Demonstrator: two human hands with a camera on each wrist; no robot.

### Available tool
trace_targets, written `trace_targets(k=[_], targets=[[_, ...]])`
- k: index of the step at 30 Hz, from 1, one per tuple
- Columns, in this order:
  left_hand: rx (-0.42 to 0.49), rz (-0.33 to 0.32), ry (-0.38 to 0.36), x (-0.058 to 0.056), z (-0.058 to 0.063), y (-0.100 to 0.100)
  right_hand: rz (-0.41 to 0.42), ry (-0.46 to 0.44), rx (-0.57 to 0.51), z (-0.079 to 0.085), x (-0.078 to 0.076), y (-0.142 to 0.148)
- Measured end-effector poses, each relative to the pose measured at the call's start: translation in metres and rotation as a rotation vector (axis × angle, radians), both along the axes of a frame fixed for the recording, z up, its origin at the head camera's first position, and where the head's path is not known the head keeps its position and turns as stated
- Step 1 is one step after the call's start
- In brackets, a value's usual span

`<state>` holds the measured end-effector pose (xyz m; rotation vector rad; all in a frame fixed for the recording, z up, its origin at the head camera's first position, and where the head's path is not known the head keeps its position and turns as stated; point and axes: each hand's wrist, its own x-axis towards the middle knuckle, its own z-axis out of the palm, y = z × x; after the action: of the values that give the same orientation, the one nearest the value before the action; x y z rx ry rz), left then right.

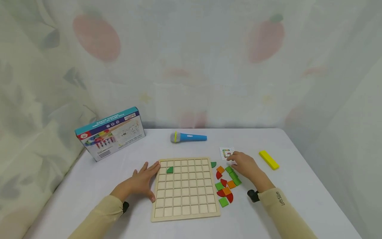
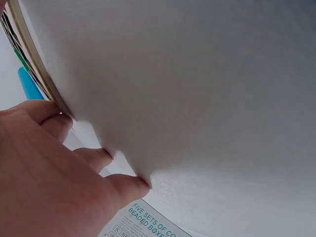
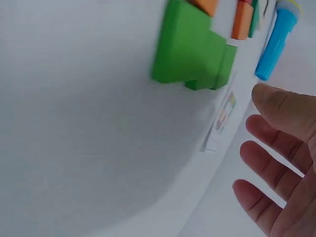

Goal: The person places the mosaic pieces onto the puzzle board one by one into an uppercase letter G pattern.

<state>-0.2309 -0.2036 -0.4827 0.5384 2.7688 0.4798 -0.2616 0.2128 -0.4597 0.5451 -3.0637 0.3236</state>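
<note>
A wooden grid board [image 1: 185, 192] lies on the white table, with one dark green quarter-circle piece [image 1: 170, 170] in a cell near its upper left. My left hand [image 1: 140, 183] is spread along the board's left side, its thumb and fingertips touching the frame. Over the near right part of a small printed pattern card [image 1: 224, 150] hovers my right hand [image 1: 245, 165]. In the right wrist view its fingers [image 3: 269, 148] are apart and loosely bent, holding nothing. Light green squares [image 1: 233, 175] lie just beside that hand.
Loose red quarter-circles [image 1: 229, 198], orange squares [image 1: 231, 184] and a dark green quarter-circle [image 1: 213, 164] lie right of the board. A blue toy microphone [image 1: 192, 137] lies behind it. A printed box [image 1: 110, 134] stands back left; a yellow block [image 1: 269, 160] lies at right.
</note>
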Motion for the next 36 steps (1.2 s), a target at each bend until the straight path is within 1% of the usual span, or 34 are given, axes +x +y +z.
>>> trace_targets(k=[4, 7, 9, 16, 20, 27, 32, 36], targets=[[0.007, -0.001, 0.003, 0.0, -0.001, -0.001, -0.009, -0.062, 0.021, -0.007, 0.0, 0.002], [0.011, -0.002, 0.006, 0.001, 0.0, 0.0, -0.014, -0.091, 0.022, -0.011, 0.0, 0.002], [0.013, -0.002, 0.008, 0.002, -0.001, 0.0, -0.013, -0.096, 0.017, -0.012, 0.0, 0.002], [0.011, -0.011, 0.01, 0.004, 0.0, 0.0, 0.013, -0.117, 0.018, -0.011, 0.002, 0.001], [0.017, -0.011, 0.013, 0.004, 0.002, 0.0, 0.007, -0.14, 0.023, -0.009, 0.001, -0.001], [0.022, -0.01, 0.014, 0.004, 0.002, 0.0, 0.02, -0.123, 0.048, -0.009, -0.001, -0.003], [0.011, -0.003, -0.002, 0.004, 0.001, 0.0, 0.053, -0.109, 0.098, -0.01, -0.002, -0.004], [-0.001, 0.004, -0.001, 0.002, 0.0, 0.0, 0.097, -0.067, 0.165, -0.011, -0.003, -0.005]])
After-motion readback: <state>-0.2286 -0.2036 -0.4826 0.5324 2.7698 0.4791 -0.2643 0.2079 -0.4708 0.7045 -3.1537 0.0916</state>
